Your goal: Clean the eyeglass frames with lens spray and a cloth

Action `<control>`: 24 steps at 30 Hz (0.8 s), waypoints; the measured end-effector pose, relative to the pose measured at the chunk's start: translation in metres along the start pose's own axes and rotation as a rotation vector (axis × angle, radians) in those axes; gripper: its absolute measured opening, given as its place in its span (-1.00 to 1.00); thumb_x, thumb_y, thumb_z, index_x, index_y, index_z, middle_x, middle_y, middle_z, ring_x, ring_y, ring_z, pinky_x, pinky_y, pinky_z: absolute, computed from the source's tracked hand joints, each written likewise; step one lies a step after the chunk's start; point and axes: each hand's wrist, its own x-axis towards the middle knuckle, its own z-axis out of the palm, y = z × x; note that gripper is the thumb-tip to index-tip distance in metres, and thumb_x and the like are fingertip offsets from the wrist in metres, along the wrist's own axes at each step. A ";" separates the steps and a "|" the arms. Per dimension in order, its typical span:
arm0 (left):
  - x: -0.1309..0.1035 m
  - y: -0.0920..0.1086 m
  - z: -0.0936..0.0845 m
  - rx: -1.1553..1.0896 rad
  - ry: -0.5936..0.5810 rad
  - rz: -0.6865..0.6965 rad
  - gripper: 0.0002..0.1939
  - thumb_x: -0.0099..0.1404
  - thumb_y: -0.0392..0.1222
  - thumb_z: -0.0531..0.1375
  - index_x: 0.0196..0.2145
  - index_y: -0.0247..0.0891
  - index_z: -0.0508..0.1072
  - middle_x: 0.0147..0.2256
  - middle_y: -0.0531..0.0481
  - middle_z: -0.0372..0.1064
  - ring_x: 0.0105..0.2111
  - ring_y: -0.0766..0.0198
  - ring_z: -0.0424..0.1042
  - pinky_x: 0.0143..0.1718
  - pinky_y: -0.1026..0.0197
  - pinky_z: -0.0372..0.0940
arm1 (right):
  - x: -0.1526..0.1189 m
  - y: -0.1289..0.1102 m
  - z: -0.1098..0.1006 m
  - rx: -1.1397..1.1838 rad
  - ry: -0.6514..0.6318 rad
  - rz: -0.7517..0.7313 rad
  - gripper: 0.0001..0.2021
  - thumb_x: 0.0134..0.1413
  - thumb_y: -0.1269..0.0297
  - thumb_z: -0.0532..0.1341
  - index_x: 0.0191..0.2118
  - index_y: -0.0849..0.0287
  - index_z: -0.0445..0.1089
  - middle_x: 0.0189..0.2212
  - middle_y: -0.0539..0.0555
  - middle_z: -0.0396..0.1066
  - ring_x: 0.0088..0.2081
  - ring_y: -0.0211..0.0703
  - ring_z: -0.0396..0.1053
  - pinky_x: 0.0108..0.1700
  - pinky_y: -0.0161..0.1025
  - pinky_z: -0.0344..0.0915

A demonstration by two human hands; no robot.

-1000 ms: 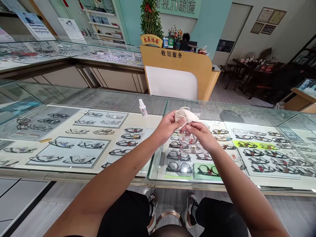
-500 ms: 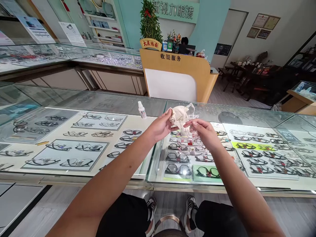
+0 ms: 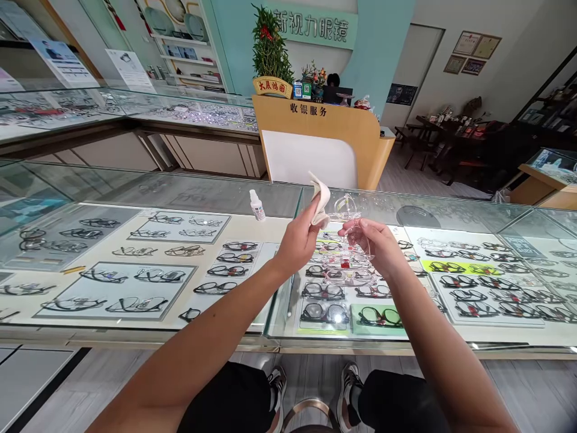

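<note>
My left hand [image 3: 301, 236] is closed on a cream cloth [image 3: 320, 197], which stands up folded between thumb and fingers. Just to its right, my right hand [image 3: 374, 240] pinches a pair of clear-framed glasses [image 3: 346, 207]. One lens of the glasses shows above the fingers, near the cloth, and the other part hangs by the right fingertips. Whether the cloth touches the frame is hard to tell. A small white spray bottle [image 3: 257, 205] stands upright on the glass counter, left of my left hand.
Beneath both hands runs a glass display counter [image 3: 279, 341] with many glasses inside. A wooden reception desk [image 3: 369, 132] stands beyond it, with a person's head [image 3: 333, 79] behind. A round stool [image 3: 311, 404] is below, between my legs.
The cloth has come away from the glasses and is now folded upright in my left hand, which has turned. My right hand still holds the glasses, slightly further right.
</note>
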 end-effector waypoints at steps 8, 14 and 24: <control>0.009 -0.003 -0.001 0.260 -0.107 0.532 -0.21 0.56 -0.47 -0.07 0.63 -0.20 -0.21 0.54 -0.28 0.05 0.57 0.02 0.00 0.52 -0.12 0.19 | -0.003 -0.001 0.000 0.045 -0.084 0.076 -0.51 0.08 -0.27 0.45 -0.30 0.14 0.68 -0.40 0.13 0.62 -0.43 -0.17 0.40 -0.33 -0.19 0.35; 0.012 0.004 -0.002 0.286 -0.103 0.582 -0.33 0.58 -0.46 -0.05 0.55 -0.14 0.11 0.39 -0.21 0.36 0.50 0.08 0.17 0.38 -0.11 0.39 | -0.003 0.002 0.002 0.070 -0.191 0.141 -0.46 0.06 -0.33 0.43 -0.36 0.15 0.63 -0.45 0.12 0.59 -0.48 -0.21 0.36 -0.42 -0.23 0.29; 0.011 0.023 -0.014 0.208 0.004 0.543 -0.51 0.58 -0.40 0.02 0.34 -0.19 0.44 0.22 -0.17 0.57 0.31 0.13 0.49 0.24 0.01 0.44 | -0.010 0.004 -0.002 0.131 -0.330 0.081 -0.40 0.20 -0.35 0.32 -0.11 0.17 0.65 -0.37 0.12 0.54 -0.38 -0.13 0.39 -0.30 -0.17 0.33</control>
